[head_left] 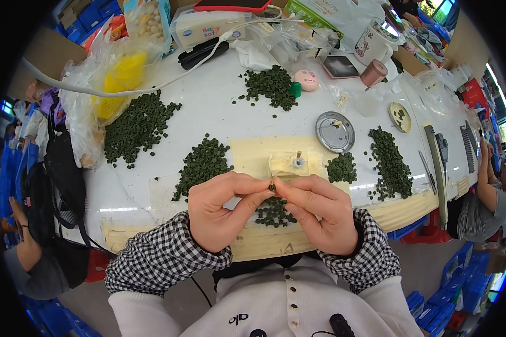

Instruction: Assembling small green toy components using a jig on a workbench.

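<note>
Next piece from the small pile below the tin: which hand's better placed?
Likely right: the right hand is nearer the small pile; the left hand would have to reach across. Both pinch at a small piece.

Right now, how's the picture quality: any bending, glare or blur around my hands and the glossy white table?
Head view: your bare left hand and bare right hand look fairly sharp; pale glare streaks the glossy white table at its front left; fisheye distortion bows the table's cream-coloured front strip; the long white light near the right rim looks blown out; corners are black.
</note>
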The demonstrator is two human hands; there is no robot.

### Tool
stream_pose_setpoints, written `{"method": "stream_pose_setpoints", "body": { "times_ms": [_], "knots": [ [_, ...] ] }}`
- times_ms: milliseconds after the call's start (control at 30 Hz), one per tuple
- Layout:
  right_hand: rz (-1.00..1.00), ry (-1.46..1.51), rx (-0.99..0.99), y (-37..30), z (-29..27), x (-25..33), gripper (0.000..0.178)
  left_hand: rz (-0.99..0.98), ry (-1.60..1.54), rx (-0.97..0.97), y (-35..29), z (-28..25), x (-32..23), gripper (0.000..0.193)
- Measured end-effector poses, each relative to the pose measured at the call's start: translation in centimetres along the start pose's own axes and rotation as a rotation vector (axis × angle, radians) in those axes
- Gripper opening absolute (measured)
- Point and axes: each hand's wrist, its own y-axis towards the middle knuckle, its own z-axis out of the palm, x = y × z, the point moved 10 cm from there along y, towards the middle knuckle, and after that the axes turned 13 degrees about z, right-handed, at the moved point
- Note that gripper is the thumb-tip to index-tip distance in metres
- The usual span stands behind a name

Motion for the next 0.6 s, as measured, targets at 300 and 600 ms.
{"method": "stream_pose_setpoints", "body": {
  "times_ms": [300,600],
  "knots": [
    [-0.001,0.019,0.008,-0.14,-0.09,-0.21,0.039,-0.008,-0.019,0.001,-0.02,0.05,0.27,0.017],
    [-0.034,0.049,0.061,-0.17,0.25,-0.46,0.038,-0.010,0.000,0.027,0.07,0.19,0.05,0.018]
  ]
}}
